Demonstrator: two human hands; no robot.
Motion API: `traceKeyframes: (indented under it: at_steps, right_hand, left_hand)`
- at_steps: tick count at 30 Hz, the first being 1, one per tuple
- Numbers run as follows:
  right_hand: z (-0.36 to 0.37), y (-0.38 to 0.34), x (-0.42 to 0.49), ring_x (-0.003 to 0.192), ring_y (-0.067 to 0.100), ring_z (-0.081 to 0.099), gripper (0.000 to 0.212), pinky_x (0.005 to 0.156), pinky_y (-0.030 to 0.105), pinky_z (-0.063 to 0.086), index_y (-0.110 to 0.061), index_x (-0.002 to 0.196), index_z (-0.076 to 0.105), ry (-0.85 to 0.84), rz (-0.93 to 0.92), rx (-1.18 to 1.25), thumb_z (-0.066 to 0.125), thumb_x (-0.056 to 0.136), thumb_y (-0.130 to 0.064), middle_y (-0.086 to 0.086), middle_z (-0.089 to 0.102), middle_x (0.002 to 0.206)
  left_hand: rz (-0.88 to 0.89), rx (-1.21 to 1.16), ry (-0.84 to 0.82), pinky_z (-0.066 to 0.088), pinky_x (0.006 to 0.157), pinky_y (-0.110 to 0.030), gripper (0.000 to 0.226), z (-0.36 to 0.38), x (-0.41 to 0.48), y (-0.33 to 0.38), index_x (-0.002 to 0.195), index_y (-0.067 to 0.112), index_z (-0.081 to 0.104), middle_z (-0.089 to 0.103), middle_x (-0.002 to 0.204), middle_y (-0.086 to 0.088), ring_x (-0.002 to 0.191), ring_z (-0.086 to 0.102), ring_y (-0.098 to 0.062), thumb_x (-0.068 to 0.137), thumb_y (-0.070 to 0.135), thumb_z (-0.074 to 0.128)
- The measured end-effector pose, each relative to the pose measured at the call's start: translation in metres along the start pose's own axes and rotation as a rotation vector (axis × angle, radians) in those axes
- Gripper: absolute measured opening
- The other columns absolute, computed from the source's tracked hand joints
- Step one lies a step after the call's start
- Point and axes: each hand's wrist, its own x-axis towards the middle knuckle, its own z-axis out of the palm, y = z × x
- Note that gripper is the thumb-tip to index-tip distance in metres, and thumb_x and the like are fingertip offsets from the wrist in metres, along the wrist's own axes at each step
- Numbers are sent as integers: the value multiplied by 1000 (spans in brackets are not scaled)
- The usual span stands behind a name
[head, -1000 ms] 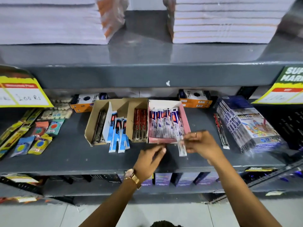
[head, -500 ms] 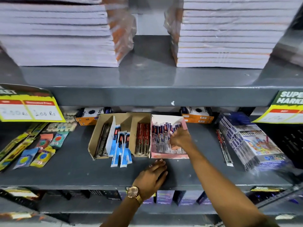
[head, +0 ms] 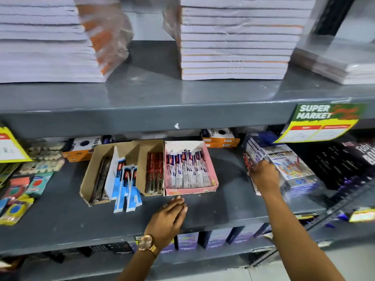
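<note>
A pink open box full of purple-and-white pen packs stands in the middle of the grey shelf. My left hand rests flat on the shelf just in front of that box, with the fingers straight and a watch on the wrist. My right hand reaches to the right and lies over a long red pen pack next to a wrapped stack of colourful boxes. Its fingers bend down onto the pack, but the grip is hidden.
Left of the pink box a brown cardboard divider box holds dark and red pens, with blue packs spilling out. Orange boxes sit behind. Small packets lie far left. Notebook stacks fill the shelf above, and a yellow price sign hangs at right.
My right hand put a pen pack into the pink box, then swung right to the red pack beside the wrapped boxes. My left hand stayed on the shelf in front of the box.
</note>
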Motion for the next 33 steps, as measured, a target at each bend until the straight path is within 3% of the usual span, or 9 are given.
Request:
traceKeyframes:
  at_steps: [4,8,11,15,18,21,25,29,33]
  right_hand:
    - [6,16,-1,113,39,61,38,92,41,51,2,116,61,-65,5,-174,67,82,-14,24,64,120]
    - [13,19,0,106,41,64,29,89,44,53,6,109,64,6,-6,-164,60,86,-12,27,67,111]
    - [16,19,1,103,43,64,29,89,45,52,7,106,64,35,-9,-133,51,90,-13,29,67,108]
    - [11,24,4,98,42,65,22,87,45,53,-1,97,73,54,-23,9,66,83,-17,27,70,101]
    - [5,27,0,73,26,70,18,76,34,57,-6,86,78,-16,-75,284,78,74,-18,13,75,76]
    - [-7,14,-32,47,2,63,7,49,13,52,4,86,71,-337,-139,730,69,81,-1,8,71,69]
    - [-20,-4,-95,60,14,66,25,57,24,61,-4,84,65,-950,0,1085,46,90,12,7,69,71]
    - [5,-4,-134,48,12,58,43,45,23,55,1,89,72,-1296,252,1257,33,89,19,8,63,65]
    - [32,5,-162,49,15,54,37,42,23,51,8,95,70,-1622,436,1385,62,65,27,12,58,68]
  left_hand:
    - [68,82,0,40,105,-34,81,2,-1,-2,125,12,58,55,134,-1,126,49,-15,93,60,2]
    - [-21,-1,9,21,108,-17,97,0,-1,2,131,18,52,45,143,7,134,35,-6,77,78,-2]
    - [-22,-1,-11,19,108,-15,102,-3,-2,3,133,19,50,44,144,7,135,32,-3,73,78,-7]
    - [-13,5,3,29,109,-21,86,-4,-4,3,130,18,54,49,140,5,132,36,-4,83,72,8]
    - [-11,-91,34,32,105,-19,74,-5,-4,4,126,15,58,58,133,0,126,47,-8,88,67,20]
    - [-80,-323,143,51,92,-28,45,-12,-3,13,111,18,67,72,106,1,100,65,-9,92,50,42]
    - [-160,-737,200,53,86,-23,23,-25,-1,35,106,20,69,74,98,14,99,67,-8,93,28,52]
    - [-326,-1177,168,55,87,-31,24,-36,2,50,103,12,70,74,102,-6,100,68,-25,93,19,49]
    - [-468,-1446,121,55,88,-41,41,-46,3,54,111,-3,64,69,109,-23,103,64,-38,91,29,49]
